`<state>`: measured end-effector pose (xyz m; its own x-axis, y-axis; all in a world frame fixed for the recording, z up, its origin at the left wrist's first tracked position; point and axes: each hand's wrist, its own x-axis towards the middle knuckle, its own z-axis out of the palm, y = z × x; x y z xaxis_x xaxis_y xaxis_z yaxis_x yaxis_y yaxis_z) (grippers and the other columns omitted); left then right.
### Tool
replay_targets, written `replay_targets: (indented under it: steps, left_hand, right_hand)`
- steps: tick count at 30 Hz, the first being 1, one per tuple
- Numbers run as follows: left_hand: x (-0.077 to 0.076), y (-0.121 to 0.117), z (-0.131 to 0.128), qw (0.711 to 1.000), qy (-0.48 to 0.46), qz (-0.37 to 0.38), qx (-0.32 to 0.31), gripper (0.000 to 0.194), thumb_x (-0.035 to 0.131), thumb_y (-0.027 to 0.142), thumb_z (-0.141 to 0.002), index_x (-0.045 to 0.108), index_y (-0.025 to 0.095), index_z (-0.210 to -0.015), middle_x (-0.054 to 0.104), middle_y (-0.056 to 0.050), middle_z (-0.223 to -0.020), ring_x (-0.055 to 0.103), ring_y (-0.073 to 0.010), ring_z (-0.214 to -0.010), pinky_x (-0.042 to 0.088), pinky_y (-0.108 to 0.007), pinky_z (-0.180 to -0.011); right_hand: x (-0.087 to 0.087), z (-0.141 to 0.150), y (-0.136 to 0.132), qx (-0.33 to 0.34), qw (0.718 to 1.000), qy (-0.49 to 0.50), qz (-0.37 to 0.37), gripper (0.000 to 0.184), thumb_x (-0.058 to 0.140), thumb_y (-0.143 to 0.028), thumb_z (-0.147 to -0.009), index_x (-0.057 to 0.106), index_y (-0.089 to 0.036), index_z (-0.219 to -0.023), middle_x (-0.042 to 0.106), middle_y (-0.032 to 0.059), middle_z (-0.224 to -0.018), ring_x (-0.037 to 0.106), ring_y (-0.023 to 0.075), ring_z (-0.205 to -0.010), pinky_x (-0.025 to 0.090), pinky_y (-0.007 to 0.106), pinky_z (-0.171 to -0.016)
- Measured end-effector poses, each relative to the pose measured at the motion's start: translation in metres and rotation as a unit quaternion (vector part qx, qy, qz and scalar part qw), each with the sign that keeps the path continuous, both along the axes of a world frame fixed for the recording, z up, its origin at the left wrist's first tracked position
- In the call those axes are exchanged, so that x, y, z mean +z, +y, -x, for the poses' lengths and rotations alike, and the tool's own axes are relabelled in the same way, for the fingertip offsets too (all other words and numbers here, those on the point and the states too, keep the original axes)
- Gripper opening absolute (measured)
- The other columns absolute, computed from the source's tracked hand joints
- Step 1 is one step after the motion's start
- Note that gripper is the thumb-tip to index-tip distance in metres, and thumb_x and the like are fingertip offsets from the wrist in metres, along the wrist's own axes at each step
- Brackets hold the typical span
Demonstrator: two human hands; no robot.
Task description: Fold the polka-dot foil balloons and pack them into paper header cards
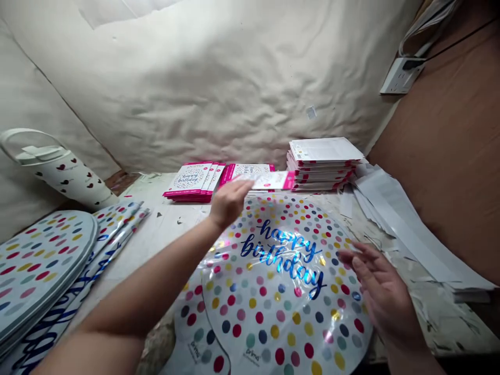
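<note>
Over the far edge of the balloon stack, my left hand is closed on a flat white packet with pink ends, held slightly tilted. Below it lies a round foil balloon, flat, covered in coloured dots with "happy birthday" in shiny blue letters. Another dotted foil balloon shows from under its left side. At the balloon's right edge, my right hand has its fingers stretched out and slightly apart, with nothing held. Whether its fingertips touch the foil, I cannot tell.
Printed packets lie overlapped by the back wall, beside a taller packet stack. White paper strips line the right. Leftward are a pile of dotted balloons, folded foil and a heart-patterned tumbler. A socket is mounted upper right.
</note>
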<state>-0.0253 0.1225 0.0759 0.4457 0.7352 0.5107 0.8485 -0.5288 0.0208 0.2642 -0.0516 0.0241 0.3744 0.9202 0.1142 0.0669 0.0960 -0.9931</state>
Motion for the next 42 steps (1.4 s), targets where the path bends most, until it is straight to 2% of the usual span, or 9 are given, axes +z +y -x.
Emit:
replay_targets:
  steps: [3,5,10,15,19,23,27,33,42]
  left_hand:
    - [-0.006,0.081,0.006,0.998,0.046,0.047,0.021,0.041,0.039,0.005,-0.083,0.059,0.014,-0.118,0.059,-0.011,-0.123,0.052,-0.0249,-0.117,0.037,-0.041,-0.101]
    - [-0.011,0.114,0.009,0.995,0.059,0.078,0.031,0.043,0.041,0.002,-0.079,0.06,0.014,-0.116,0.061,-0.013,-0.12,0.054,-0.0252,-0.114,0.04,-0.04,-0.099]
    - [-0.007,0.126,-0.002,0.988,0.06,0.134,0.052,0.049,0.042,0.004,-0.078,0.051,0.01,-0.125,0.053,-0.019,-0.128,0.048,-0.0297,-0.119,0.038,-0.047,-0.097]
    - [-0.008,0.015,-0.04,0.979,0.059,0.192,-0.046,0.032,0.039,0.022,-0.088,0.06,0.017,-0.112,0.063,-0.01,-0.112,0.055,-0.0221,-0.106,0.042,-0.037,-0.093]
    - [-0.029,-0.143,-0.046,0.889,0.115,0.312,-0.315,0.019,0.05,0.029,-0.083,0.065,0.018,-0.083,0.066,-0.005,-0.079,0.06,-0.0162,-0.071,0.05,-0.027,-0.069]
    - [-0.055,-0.23,-0.031,0.905,0.08,0.27,-0.319,0.03,0.047,0.032,-0.087,0.06,0.013,-0.107,0.066,-0.012,-0.1,0.06,-0.0222,-0.093,0.049,-0.035,-0.084]
    - [-0.074,-0.238,-0.02,0.941,0.08,0.161,-0.285,0.032,0.044,0.023,-0.09,0.057,0.009,-0.115,0.062,-0.015,-0.116,0.056,-0.0278,-0.108,0.048,-0.04,-0.09]
    - [-0.073,-0.228,-0.021,0.929,0.155,0.12,-0.315,0.022,0.048,0.01,-0.083,0.063,0.004,-0.097,0.068,-0.016,-0.098,0.064,-0.0243,-0.088,0.053,-0.034,-0.079]
    - [-0.073,-0.229,-0.012,0.938,0.145,0.073,-0.307,0.025,0.041,0.007,-0.086,0.062,0.002,-0.1,0.067,-0.018,-0.098,0.063,-0.0244,-0.093,0.052,-0.034,-0.08]
  right_hand:
    - [-0.01,-0.021,-0.022,0.085,0.973,-0.212,0.025,0.027,0.059,-0.036,-0.082,0.064,-0.024,-0.106,0.071,0.0063,-0.099,0.067,0.0201,-0.092,0.057,0.026,-0.076]
    - [-0.018,-0.029,-0.039,0.172,0.912,-0.372,-0.012,0.021,0.06,-0.032,-0.081,0.068,-0.027,-0.101,0.07,0.0046,-0.102,0.067,0.0201,-0.093,0.056,0.025,-0.078]
    - [-0.043,-0.024,-0.067,0.262,0.739,-0.596,-0.174,0.045,0.056,-0.044,-0.082,0.055,-0.03,-0.124,0.06,0.0047,-0.124,0.059,0.0235,-0.109,0.052,0.032,-0.089]
    - [-0.04,-0.001,-0.078,0.307,0.679,-0.642,-0.179,0.052,0.043,-0.014,-0.084,0.043,-0.017,-0.135,0.049,0.0086,-0.135,0.047,0.026,-0.123,0.045,0.043,-0.097]
    - [-0.028,0.009,-0.084,0.31,0.709,-0.609,-0.176,0.044,0.039,-0.005,-0.085,0.054,-0.015,-0.125,0.059,0.008,-0.124,0.056,0.0231,-0.113,0.05,0.041,-0.092]
    - [-0.028,0.011,-0.089,0.311,0.757,-0.552,-0.16,0.04,0.04,-0.006,-0.086,0.057,-0.014,-0.122,0.062,0.0098,-0.12,0.058,0.0224,-0.111,0.05,0.041,-0.093]
    - [-0.022,0.007,-0.088,0.381,0.787,-0.48,-0.073,0.035,0.052,-0.017,-0.086,0.059,-0.023,-0.12,0.062,0.0058,-0.121,0.054,0.0216,-0.116,0.044,0.042,-0.1]
    - [-0.011,0.015,-0.084,0.401,0.8,-0.447,-0.007,0.046,0.061,-0.031,-0.082,0.053,-0.025,-0.127,0.057,0.0076,-0.127,0.049,0.0244,-0.122,0.041,0.045,-0.103]
    - [-0.018,0.054,-0.094,0.37,0.684,-0.606,-0.169,0.04,0.05,-0.017,-0.086,0.053,-0.011,-0.125,0.058,0.0152,-0.124,0.053,0.0331,-0.115,0.05,0.051,-0.088]
